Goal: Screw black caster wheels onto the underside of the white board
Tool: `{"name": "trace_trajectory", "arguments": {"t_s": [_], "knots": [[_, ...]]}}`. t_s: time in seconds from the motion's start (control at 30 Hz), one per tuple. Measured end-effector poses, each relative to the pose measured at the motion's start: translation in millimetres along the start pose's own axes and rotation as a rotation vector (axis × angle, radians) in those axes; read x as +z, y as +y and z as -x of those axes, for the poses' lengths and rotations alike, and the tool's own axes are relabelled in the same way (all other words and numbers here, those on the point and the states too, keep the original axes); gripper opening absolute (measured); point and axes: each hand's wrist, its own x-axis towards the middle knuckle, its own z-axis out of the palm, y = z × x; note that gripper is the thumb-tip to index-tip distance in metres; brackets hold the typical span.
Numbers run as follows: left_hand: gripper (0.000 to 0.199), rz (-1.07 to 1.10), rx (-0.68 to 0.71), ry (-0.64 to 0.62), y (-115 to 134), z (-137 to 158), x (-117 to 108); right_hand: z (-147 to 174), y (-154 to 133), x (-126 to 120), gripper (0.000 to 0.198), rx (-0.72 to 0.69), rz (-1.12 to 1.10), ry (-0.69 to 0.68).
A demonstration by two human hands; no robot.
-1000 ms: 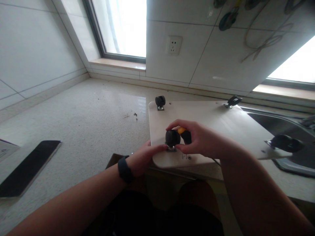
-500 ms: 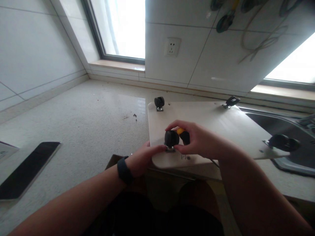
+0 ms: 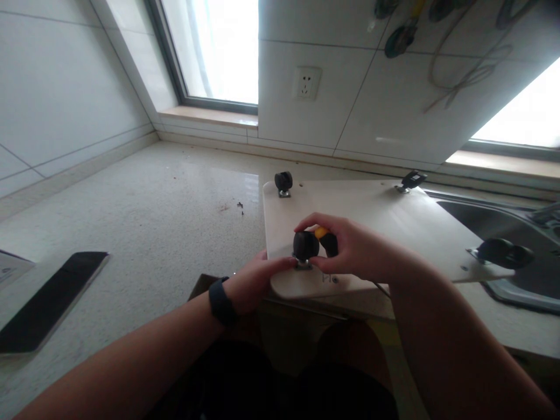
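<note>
Right hand [image 3: 354,251], screwdriver [image 3: 326,240]: no shift since.

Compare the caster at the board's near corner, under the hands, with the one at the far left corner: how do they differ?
The near caster is touched on both sides: the left hand at its base, the right hand beside it gripping a yellow-and-black tool. The far caster stands untouched. The near caster looks larger, being closer to the camera. Both are black wheels on metal mounts, standing up from the pale board.
</note>
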Motion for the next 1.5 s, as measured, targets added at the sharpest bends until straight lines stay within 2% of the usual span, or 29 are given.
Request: {"name": "trace_trajectory", "arguments": {"t_s": [0.6, 1.1, 1.2, 1.33, 1.43, 1.5], "knots": [[0.039, 0.015, 0.013, -0.017, -1.4, 0.2, 0.5, 0.9, 1.6, 2.7, 0.048, 0.031, 0.001, 0.026], [0.041, 0.004, 0.029, 0.000, -0.6, 1.5, 1.8, 4.7, -2.9, 1.4, 0.049, 0.063, 0.016, 0.026], [0.042, 0.012, 0.033, -0.016, -1.0, 1.3, 1.2, 5.6, -0.3, 0.5, 0.057, 0.034, 0.018, 0.031], [0.044, 0.006, 0.021, -0.021, -1.7, 0.8, 0.8, 12.4, 0.5, -4.5, 0.074, -0.005, 0.042, 0.163], [0.051, 0.035, 0.017, -0.004, -2.9, 0.6, 1.1, 24.5, -5.2, -10.3, 0.064, 0.074, 0.009, 0.319], [0.054, 0.067, 0.005, -0.007, -4.1, 0.1, 0.5, 35.0, -10.6, -13.8, 0.056, 0.142, -0.121, 0.398]]}}
